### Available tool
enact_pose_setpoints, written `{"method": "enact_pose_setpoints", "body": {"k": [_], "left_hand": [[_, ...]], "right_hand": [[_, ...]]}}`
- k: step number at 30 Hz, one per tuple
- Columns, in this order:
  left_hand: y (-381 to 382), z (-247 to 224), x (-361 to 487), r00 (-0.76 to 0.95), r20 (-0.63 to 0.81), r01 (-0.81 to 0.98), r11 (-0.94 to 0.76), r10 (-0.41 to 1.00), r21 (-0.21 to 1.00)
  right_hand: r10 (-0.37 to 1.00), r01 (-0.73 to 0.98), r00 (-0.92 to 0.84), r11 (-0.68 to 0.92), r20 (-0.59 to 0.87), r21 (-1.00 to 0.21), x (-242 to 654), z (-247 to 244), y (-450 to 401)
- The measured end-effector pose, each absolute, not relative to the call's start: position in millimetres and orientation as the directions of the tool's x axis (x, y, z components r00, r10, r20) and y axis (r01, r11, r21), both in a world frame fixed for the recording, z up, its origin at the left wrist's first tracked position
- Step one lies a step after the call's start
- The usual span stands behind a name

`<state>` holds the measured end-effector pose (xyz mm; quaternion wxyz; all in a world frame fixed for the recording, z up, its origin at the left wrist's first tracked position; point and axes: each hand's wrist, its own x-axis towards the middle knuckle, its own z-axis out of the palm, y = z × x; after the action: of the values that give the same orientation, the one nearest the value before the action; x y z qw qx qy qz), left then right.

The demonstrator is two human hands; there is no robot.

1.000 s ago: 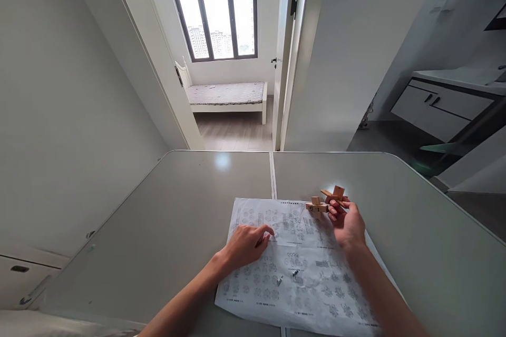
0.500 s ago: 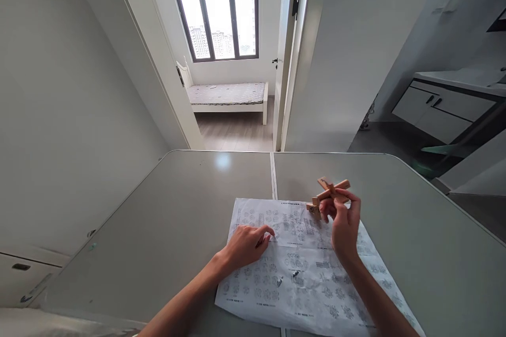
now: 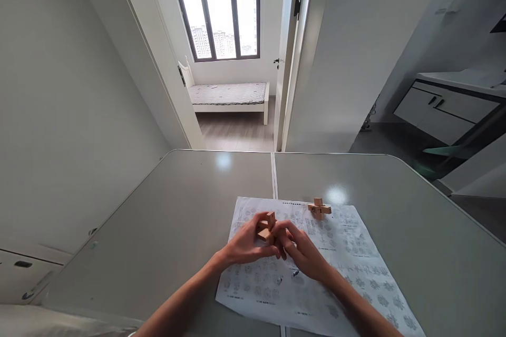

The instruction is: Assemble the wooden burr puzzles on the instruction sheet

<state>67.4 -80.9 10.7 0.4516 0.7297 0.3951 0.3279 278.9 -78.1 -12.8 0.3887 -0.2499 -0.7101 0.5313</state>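
Note:
Between my two hands is a wooden interlocking puzzle [image 3: 265, 234] of crossed bars, held just above a printed sheet. My left hand [image 3: 247, 242] curves around its left side, thumb below and fingers above. From the right, the fingers of my right hand [image 3: 300, 250] grip the same puzzle and hide part of it. A second wooden block puzzle [image 3: 319, 209], with dark marks on its bars, rests on the far edge of the instruction sheet [image 3: 336, 310]. Two small dark metallic bits [image 3: 295, 273] lie on the sheet below my hands; what they are I cannot make out.
The grey table [image 3: 190, 195] has a pale seam down its middle. Beyond its far edge, a doorway leads to a room with a bed [image 3: 229, 96] and a window. A white cabinet [image 3: 443, 108] stands off to the right.
My right hand has brought the wooden puzzle from the far right of the sheet to my left hand. My left hand has opened around it, and both now hold it. The second puzzle stays behind.

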Motion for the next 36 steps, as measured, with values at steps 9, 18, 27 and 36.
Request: {"method": "enact_pose_setpoints", "body": {"k": [9, 18, 27, 36], "left_hand": [[-82.5, 13.0, 71.5, 0.455, 0.100, 0.215, -0.218, 0.885, 0.952], [-78.8, 8.1, 66.1, 0.459, 0.150, 0.255, -0.291, 0.876, 0.922], [-77.0, 0.8, 64.6, 0.349, 0.179, 0.438, -0.329, 0.920, 0.837], [-75.2, -2.1, 61.6, 0.388, 0.174, 0.493, -0.363, 0.905, 0.791]], "right_hand": [[0.739, 0.049, -0.614, 0.384, 0.276, -0.922, 281.1, -13.5, -79.5], [0.813, 0.183, -0.513, 0.416, 0.274, -0.891, 278.3, -12.7, -79.4], [0.878, 0.262, -0.402, 0.382, 0.260, -0.886, 275.8, -19.6, -73.3], [0.884, 0.227, -0.438, 0.284, 0.163, -0.931, 276.7, -20.6, -67.1]]}}
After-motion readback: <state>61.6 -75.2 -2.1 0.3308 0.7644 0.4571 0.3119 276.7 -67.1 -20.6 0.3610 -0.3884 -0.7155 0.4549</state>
